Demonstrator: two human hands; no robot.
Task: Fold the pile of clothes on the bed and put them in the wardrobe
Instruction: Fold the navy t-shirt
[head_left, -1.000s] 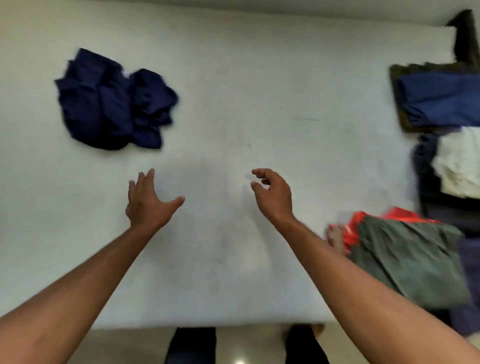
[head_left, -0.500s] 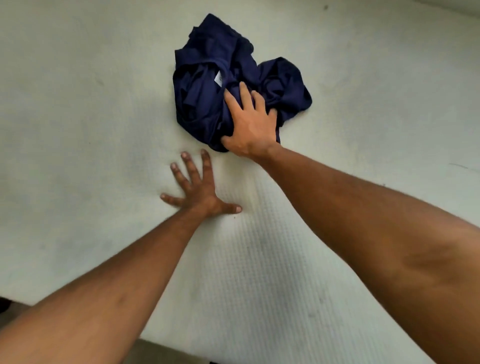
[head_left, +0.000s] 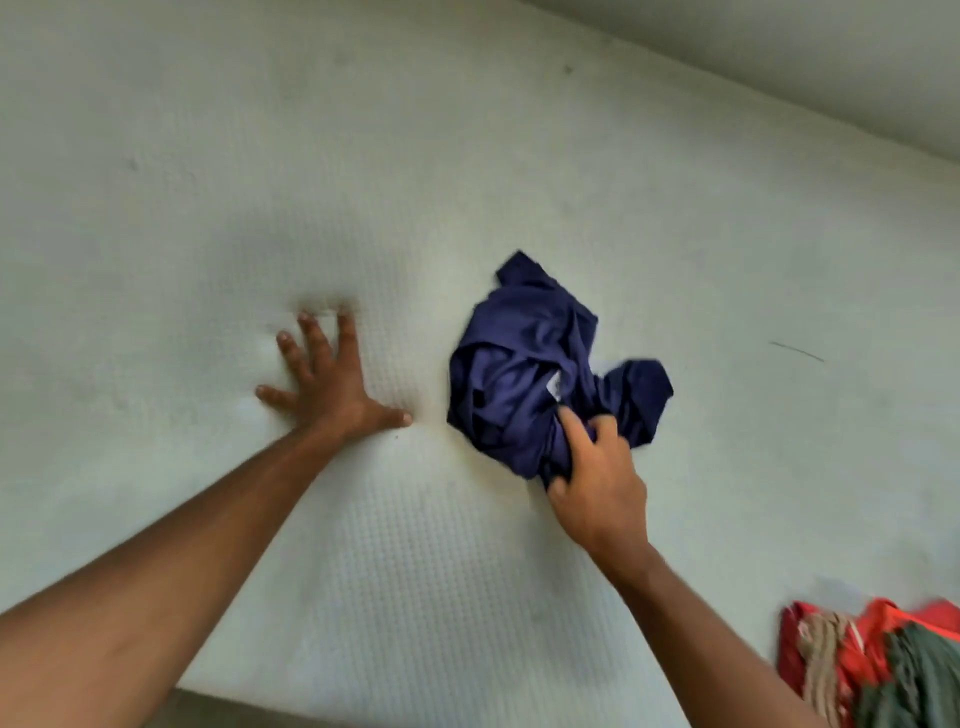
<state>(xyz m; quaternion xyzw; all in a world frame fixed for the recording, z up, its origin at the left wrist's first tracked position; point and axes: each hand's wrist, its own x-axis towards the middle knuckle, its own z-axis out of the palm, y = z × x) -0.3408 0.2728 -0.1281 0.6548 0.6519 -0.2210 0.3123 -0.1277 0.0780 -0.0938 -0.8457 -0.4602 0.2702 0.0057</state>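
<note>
The bed (head_left: 467, 156) presents a white mattress surface with a fine quilted dot texture. Its near edge runs along the bottom left of the view. A crumpled navy-blue cloth garment (head_left: 524, 374) lies bunched directly on the surface, right of centre, with a small white label (head_left: 555, 387) showing among its folds. The left hand (head_left: 332, 395) rests flat on the mattress near the garment's left side, fingers spread, apart from the cloth. The right hand (head_left: 597, 483) grips the garment's near edge. A blurred heap of red, green and tan clothes (head_left: 878, 618) lies at the lower right corner, well apart from the garment. A thin dark line mark (head_left: 797, 352) sits on the bare surface to the right.
</note>
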